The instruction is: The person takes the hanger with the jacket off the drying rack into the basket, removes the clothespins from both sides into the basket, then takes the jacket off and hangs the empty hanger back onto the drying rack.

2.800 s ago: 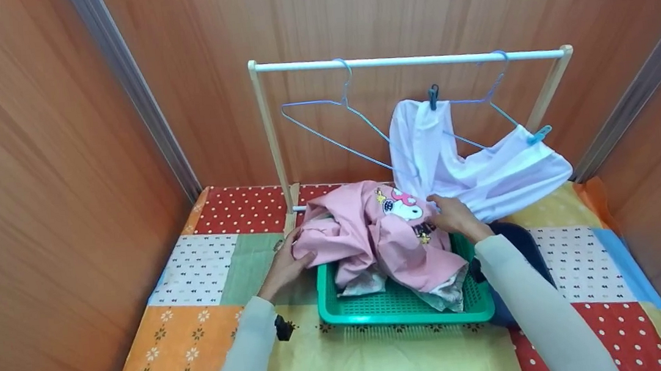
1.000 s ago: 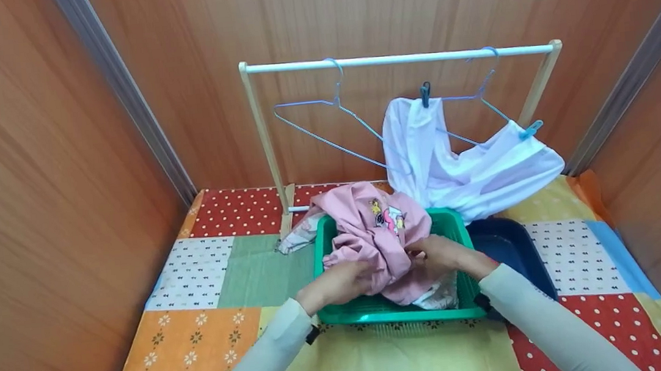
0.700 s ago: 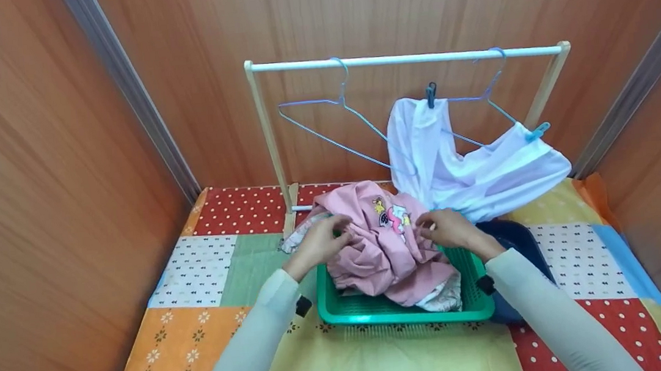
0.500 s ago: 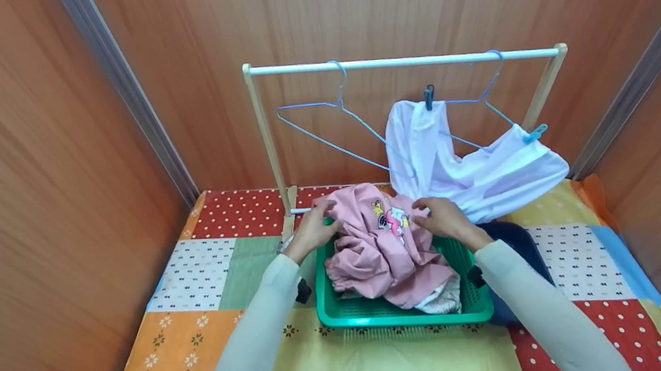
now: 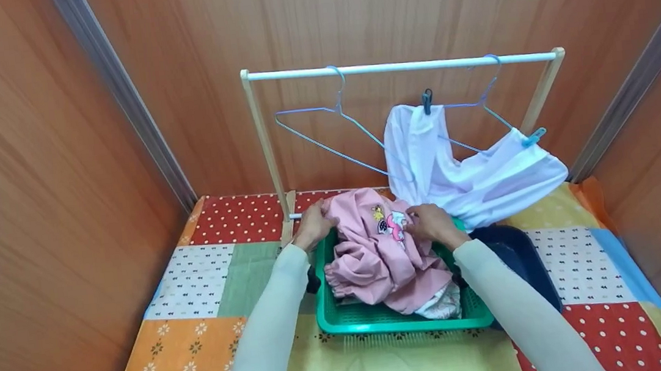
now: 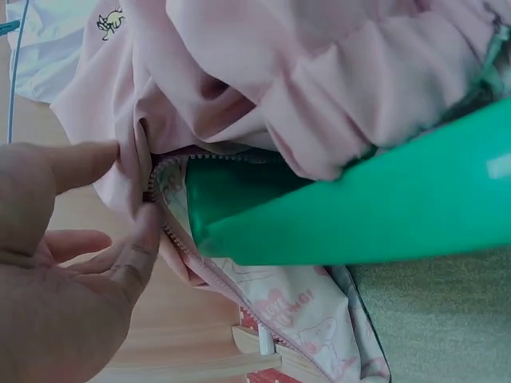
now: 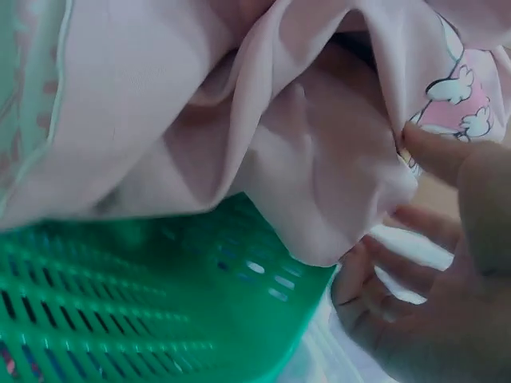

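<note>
A crumpled pink zip jacket [image 5: 369,261] with a cartoon print lies bunched in the green basket [image 5: 407,327]. My left hand [image 5: 313,226] pinches its upper left edge between thumb and index finger; the left wrist view has them beside the open zipper [image 6: 177,238]. Pale patterned lining [image 6: 319,331] hangs outside the basket wall there. On the other side, my right hand [image 5: 433,224] holds a fold near the print, thumb in front and fingers behind the cloth. The jacket's lower end, with some lining showing, lies inside the basket.
Behind the basket stands a small rack with a white bar [image 5: 398,67]. A bare blue hanger [image 5: 339,109] hangs at left; at right, white trousers [image 5: 478,188] hang by a dark clothespin [image 5: 427,101] and a teal clothespin [image 5: 534,137]. A navy tray [image 5: 519,252] sits beside the basket.
Both hands were low in the jacket's folds, then let go and moved up and away to its upper edges. Now they pinch the cloth there. The jacket remains bunched in the basket.
</note>
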The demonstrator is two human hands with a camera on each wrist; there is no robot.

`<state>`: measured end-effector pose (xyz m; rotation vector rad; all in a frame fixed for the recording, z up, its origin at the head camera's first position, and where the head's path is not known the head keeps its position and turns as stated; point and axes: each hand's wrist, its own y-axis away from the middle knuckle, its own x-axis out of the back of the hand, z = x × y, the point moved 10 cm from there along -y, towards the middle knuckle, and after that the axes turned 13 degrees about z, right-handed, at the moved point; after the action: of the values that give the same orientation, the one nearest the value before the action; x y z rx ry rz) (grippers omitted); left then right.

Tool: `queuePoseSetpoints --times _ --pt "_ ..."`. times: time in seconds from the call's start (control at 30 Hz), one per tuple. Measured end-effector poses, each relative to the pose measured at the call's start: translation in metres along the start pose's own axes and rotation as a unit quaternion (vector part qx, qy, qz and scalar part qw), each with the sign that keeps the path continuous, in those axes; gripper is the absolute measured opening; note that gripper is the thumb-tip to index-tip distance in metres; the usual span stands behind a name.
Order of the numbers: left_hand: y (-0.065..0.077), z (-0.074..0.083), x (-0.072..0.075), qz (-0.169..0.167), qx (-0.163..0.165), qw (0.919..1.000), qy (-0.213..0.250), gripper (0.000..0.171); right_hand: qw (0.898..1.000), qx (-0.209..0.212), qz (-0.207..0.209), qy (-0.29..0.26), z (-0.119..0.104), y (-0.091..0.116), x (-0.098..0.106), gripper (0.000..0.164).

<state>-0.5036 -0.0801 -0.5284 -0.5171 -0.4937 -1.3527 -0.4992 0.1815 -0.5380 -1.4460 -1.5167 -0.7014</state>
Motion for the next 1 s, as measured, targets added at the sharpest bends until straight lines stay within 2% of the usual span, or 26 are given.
queuePoseSetpoints --times 0.07,0.13,0.2,0.27,0.43,0.53,0.63,0.77,0.9,1.0 --pt "-0.002 0.006 0.001 0.026 -0.028 0.9991 -0.017 0.034 0.999 0.022 0.037 -0.006 -0.004 -0.001 0.006 0.028" --pt "-0.003 0.016 0.001 0.048 -0.070 0.9956 -0.040 0.015 0.997 0.033 0.073 -0.018 -0.005 -0.002 0.012 0.017" --pt "-0.002 0.022 0.000 0.058 -0.095 0.9922 -0.057 0.012 0.994 0.031 0.097 -0.033 -0.004 -0.002 0.016 0.014" --pt "-0.002 0.023 -0.001 0.057 -0.091 0.9924 -0.061 0.021 0.993 0.027 0.102 -0.049 -0.004 -0.001 0.016 0.014" --pt "0.001 0.009 -0.011 0.012 -0.016 0.9980 -0.059 0.068 0.992 0.009 0.098 -0.081 -0.001 0.002 0.015 0.015" --pt "0.002 0.005 -0.016 -0.007 -0.003 0.9981 -0.061 0.074 0.990 -0.006 0.103 -0.093 0.002 0.004 0.016 0.016" --pt "-0.001 0.004 -0.012 0.014 -0.003 0.9987 -0.050 0.063 0.988 -0.007 0.117 -0.103 0.001 0.004 0.018 0.016" --pt "-0.003 0.009 0.001 0.074 -0.013 0.9968 -0.027 0.042 0.981 0.013 0.149 -0.122 -0.006 0.004 0.026 0.016" --pt "0.000 0.027 0.012 0.111 -0.053 0.9924 -0.004 0.025 0.973 0.024 0.181 -0.138 -0.008 0.008 0.038 0.017" --pt "0.007 0.044 0.019 0.124 -0.092 0.9879 -0.018 0.019 0.969 0.022 0.194 -0.150 -0.006 0.014 0.048 0.016"
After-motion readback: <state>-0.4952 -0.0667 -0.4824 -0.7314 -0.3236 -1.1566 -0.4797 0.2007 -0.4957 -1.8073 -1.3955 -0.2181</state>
